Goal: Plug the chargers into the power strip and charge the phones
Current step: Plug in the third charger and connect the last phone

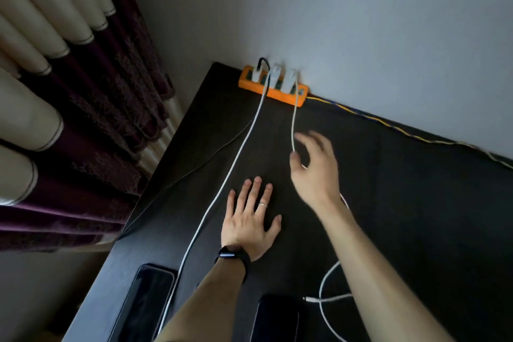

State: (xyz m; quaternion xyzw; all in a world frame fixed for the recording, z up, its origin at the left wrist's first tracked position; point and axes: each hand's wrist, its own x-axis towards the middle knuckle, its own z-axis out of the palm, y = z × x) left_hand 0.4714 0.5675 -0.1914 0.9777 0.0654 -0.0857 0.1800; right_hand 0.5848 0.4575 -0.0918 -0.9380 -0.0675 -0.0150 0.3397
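An orange power strip (251, 85) lies at the back of the dark table (416, 216), against the wall, with three white chargers (288, 79) plugged in. One white cable (222, 189) runs toward a phone (148, 297) at the front left. A second phone (277, 319) lies at the front centre, a loose cable end (308, 299) beside it. My left hand (251, 221) rests flat on the table, fingers spread. My right hand (315, 166) hovers blurred over another white cable (293, 125), fingers apart, holding nothing that I can see.
A thin black cable (211, 157) runs from the strip to the table's left edge. The strip's yellow-and-blue cord (388, 125) follows the wall to the right. Purple and cream curtains (69, 105) hang at the left beyond the table edge.
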